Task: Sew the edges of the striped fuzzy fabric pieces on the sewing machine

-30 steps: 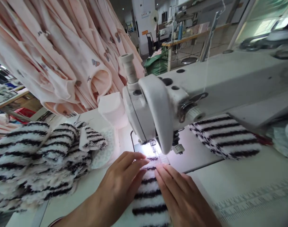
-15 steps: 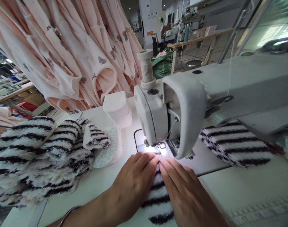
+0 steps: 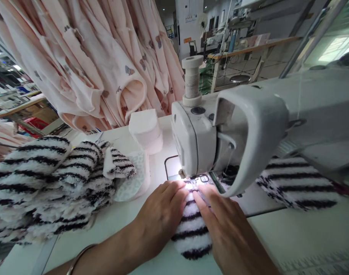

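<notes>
A small fluffy piece of white fabric with black stripes [image 3: 191, 231] lies on the sewing table, its far end under the lit needle area of a white sewing machine [image 3: 203, 141]. My left hand [image 3: 159, 217] lies flat on the piece's left side, fingers stretched toward the needle. On the right side my right hand [image 3: 223, 225] presses down in the same way, fingertips near the presser foot. Both hands hold the fabric down, and neither grips it.
A heap of the same striped fluffy pieces [image 3: 48, 183] covers the table's left. Another striped piece [image 3: 294, 185] lies behind the machine arm at right. A white stack [image 3: 145, 130] stands behind the needle. Pink printed garments [image 3: 105, 61] hang above the left.
The striped piece has fed forward under the needle, so less of it shows in front. Both hands moved forward with it, and my view shifted left and closer to the machine head.
</notes>
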### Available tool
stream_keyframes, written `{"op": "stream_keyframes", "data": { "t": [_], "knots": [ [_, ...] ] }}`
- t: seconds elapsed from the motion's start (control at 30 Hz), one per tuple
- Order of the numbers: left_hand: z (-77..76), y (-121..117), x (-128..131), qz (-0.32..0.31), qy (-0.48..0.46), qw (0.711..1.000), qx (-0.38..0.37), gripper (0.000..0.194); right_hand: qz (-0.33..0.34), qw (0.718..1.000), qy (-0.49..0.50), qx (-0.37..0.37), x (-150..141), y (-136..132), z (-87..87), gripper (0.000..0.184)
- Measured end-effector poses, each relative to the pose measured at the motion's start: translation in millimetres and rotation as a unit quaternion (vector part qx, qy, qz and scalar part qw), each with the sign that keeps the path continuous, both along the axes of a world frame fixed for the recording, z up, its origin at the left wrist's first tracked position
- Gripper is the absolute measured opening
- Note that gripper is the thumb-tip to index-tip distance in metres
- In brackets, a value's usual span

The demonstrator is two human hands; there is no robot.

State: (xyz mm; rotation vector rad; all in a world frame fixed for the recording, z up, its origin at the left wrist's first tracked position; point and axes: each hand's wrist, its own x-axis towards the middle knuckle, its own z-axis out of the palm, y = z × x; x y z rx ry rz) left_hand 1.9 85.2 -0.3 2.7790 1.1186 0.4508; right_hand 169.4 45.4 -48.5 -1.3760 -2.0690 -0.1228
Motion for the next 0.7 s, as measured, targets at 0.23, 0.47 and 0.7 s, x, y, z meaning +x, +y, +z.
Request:
{"op": "stream_keyframes", "data": {
  "t": [0.23,0.47,0.7],
  "knots": [
    [11.5,-2,2,-0.009,0.004,1.000,-0.005,0.022,0.025,0.994,0.037,-0.097,17,-1,4.8,0.054],
    [32.2,-17,-13,-0.013,-0.037,0.989,-0.144,0.012,0.164,0.972,0.046,-0.162,47,4,21.6,0.043],
    [16.5,-16,-11,-0.030,-0.004,0.985,-0.169,0.011,0.171,0.975,0.011,-0.143,36,12,16.7,0.032]
  ]
}}
